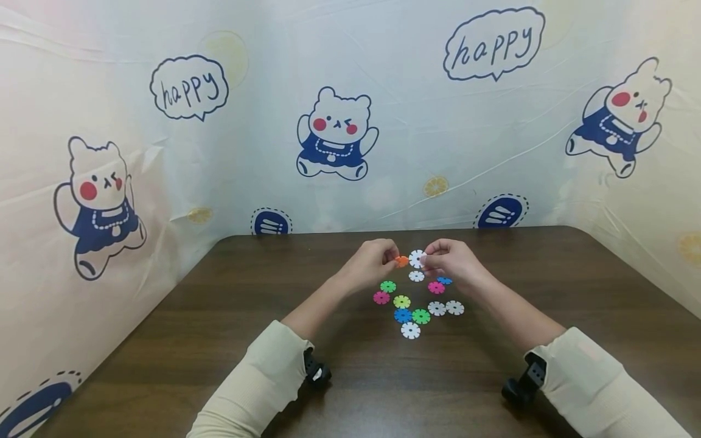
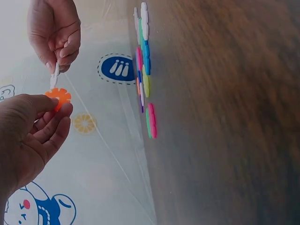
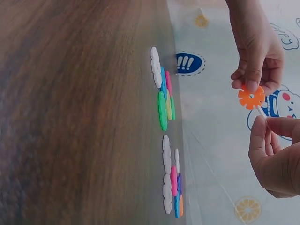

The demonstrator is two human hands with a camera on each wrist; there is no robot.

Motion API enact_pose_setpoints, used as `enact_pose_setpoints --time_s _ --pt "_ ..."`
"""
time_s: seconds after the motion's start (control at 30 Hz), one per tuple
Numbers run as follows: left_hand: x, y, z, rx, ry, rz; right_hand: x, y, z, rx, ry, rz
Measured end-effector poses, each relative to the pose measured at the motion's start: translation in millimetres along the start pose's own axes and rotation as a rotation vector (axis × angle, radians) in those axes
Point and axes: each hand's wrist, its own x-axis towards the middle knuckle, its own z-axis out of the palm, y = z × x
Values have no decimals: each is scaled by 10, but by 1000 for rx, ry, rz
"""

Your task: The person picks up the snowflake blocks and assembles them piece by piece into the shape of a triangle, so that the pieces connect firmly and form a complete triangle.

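Observation:
Raised over the far part of the table, my left hand (image 1: pixel 372 263) pinches an orange notched plastic disc (image 1: pixel 402 261) between thumb and fingers. My right hand (image 1: pixel 456 263) holds a white notched disc (image 1: pixel 417 258) the same way, facing it. In the left wrist view the white disc (image 2: pixel 55 78) is edge-on, its end at the rim of the orange disc (image 2: pixel 62 95). The right wrist view shows them meeting too, the orange disc (image 3: pixel 251 97) turned flat; whether their slots interlock I cannot tell. Fingertips cover part of both discs.
Loose discs lie on the brown table (image 1: pixel 219 340) below and nearer than the hands: a yellow disc (image 1: pixel 402 302), a green disc (image 1: pixel 421 316), a white disc (image 1: pixel 411 330), a pink disc (image 1: pixel 436 287) and several others. A printed curtain (image 1: pixel 405 140) hangs behind the table.

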Motion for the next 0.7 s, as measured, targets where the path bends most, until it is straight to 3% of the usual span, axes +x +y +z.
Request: enact_pose_setpoints --time_s 0.23,0.43,0.7 --pt "-2 -1 14 -26 12 -9 12 12 -3 29 6 28" --pt "-10 11 26 -14 27 22 12 15 6 68 -13 36" --pt "-33 2 46 19 112 144 14 -14 -5 212 -15 79"
